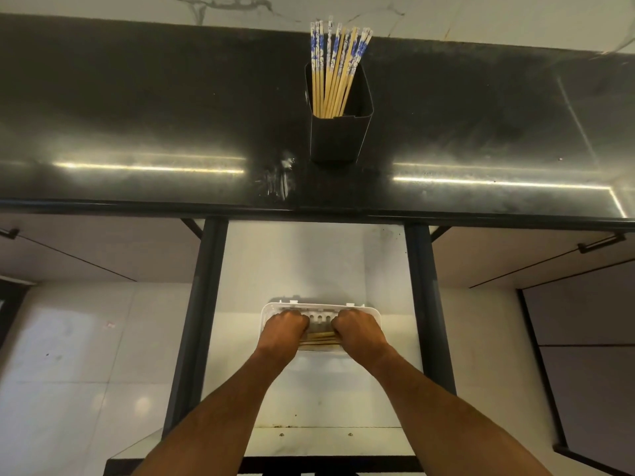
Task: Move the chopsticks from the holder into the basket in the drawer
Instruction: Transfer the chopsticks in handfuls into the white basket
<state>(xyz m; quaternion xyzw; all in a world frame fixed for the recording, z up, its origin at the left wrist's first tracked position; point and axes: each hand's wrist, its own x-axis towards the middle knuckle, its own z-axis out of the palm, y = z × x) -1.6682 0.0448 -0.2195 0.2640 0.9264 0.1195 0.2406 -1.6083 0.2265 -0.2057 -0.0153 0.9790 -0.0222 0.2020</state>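
Both hands [284,327] [355,328] curl closed inside white basket [372,312] in drawer [326,400] below glossy black counter [137,132]

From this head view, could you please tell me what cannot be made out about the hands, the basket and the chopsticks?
- Left hand and right hand: fingers curl down into the white basket; whether either grip holds anything is hidden.
- Chopsticks in the basket: mostly covered by both hands, so count and ends are unclear.
- Chopsticks in the black holder: lower ends hidden by the holder wall.
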